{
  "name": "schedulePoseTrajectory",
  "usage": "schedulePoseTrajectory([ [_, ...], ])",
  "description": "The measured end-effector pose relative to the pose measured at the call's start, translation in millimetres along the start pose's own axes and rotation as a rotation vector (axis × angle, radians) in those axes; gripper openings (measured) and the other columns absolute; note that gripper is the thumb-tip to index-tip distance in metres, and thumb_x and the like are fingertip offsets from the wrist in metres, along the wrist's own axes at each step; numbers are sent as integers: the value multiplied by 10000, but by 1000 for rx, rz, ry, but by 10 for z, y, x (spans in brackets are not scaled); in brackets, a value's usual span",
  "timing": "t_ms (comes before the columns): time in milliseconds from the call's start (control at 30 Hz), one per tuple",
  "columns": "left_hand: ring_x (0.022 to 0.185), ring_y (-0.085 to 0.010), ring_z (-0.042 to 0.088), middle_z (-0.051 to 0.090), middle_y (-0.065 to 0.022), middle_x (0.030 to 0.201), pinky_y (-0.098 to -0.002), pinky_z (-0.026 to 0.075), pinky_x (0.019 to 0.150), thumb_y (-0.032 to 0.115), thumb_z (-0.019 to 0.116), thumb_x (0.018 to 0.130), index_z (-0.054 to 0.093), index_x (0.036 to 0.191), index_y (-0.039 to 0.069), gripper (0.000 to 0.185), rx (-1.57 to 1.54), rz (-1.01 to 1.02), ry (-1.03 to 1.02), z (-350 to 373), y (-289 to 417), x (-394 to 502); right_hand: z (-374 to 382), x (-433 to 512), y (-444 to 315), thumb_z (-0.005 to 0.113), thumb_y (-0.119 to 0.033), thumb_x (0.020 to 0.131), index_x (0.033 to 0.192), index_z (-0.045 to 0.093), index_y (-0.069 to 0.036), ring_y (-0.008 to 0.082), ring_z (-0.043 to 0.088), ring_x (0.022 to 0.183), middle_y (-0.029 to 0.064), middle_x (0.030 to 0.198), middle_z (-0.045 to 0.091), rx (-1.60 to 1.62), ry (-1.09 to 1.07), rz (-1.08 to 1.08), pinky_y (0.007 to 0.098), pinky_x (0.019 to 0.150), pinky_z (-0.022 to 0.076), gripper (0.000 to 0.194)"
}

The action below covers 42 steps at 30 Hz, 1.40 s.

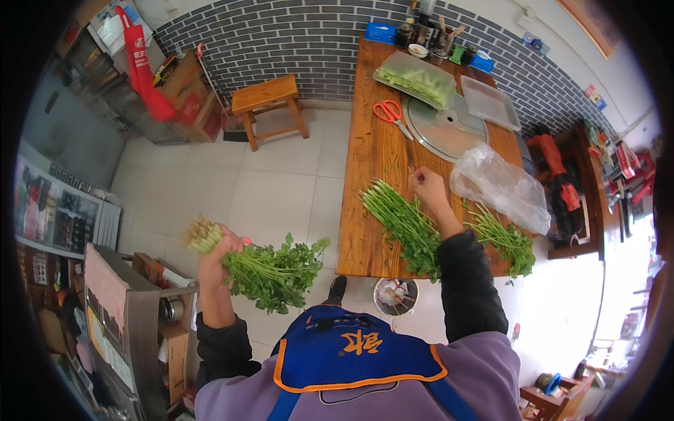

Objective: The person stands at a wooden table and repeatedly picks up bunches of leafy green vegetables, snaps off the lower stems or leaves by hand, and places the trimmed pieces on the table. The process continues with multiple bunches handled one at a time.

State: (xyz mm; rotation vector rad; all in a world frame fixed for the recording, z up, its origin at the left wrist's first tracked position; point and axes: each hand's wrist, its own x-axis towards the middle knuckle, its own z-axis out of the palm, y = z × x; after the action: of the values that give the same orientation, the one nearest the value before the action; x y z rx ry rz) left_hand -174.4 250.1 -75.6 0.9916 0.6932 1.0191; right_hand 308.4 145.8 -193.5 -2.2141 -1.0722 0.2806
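My left hand [224, 247] grips a bunch of leafy green herbs [274, 271] by the pale stems, out over the floor left of the table. Its rooted ends point left and its leaves hang to the right. A small red item shows beside the fingers. Above the wooden table [363, 239], my right hand [429, 187] has thumb and fingers drawn together; whether a thin piece is pinched there is too small to tell. Just below that hand lies a larger pile of the greens [397, 221], stem ends toward the upper left. A smaller pile [503, 237] rests farther right, near a clear plastic bag [497, 181].
Red-handled scissors [389, 113] lie beside a round metal disc [447, 126]. A lidded tray of cut greens [416, 79] overlaps the disc; another clear tray [489, 102] is nearby. A waste bin [395, 297] stands below the table edge. A wooden stool [266, 102] is by the brick wall.
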Motion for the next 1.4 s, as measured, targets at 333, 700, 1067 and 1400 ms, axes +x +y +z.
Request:
schedulePoseTrajectory([
  [333,701,-162,550,546,-38,742,-371,463,826,126,680,833,547,943,57,186,7,-2,-207,510,-77,-91,-2133,-923,-488,599,-77,920,984,637,-30,58,550,762,14,919,667,612,366,-250,217,681,445,88],
  [700,682,-167,573,569,-51,729,-379,476,822,87,676,809,551,903,39,164,-51,7,-296,932,65,-595,-3204,-1631,-584,580,-98,956,1076,617,-3,90,594,814,38,967,652,913,733,-275,236,767,504,157],
  [1067,694,-168,579,570,-42,724,-379,465,820,93,675,816,556,893,48,149,-49,34,-355,980,71,-994,-3337,-1768,-132,591,-74,935,1003,632,30,105,639,748,53,902,661,468,779,-230,246,739,560,131],
  [1400,684,-166,577,573,-45,723,-375,477,804,77,668,813,567,874,42,123,-23,69,-331,972,121,-1173,-3549,-1964,-21,596,-111,947,1059,592,10,142,647,861,71,943,642,926,845,-191,268,775,577,164],
])
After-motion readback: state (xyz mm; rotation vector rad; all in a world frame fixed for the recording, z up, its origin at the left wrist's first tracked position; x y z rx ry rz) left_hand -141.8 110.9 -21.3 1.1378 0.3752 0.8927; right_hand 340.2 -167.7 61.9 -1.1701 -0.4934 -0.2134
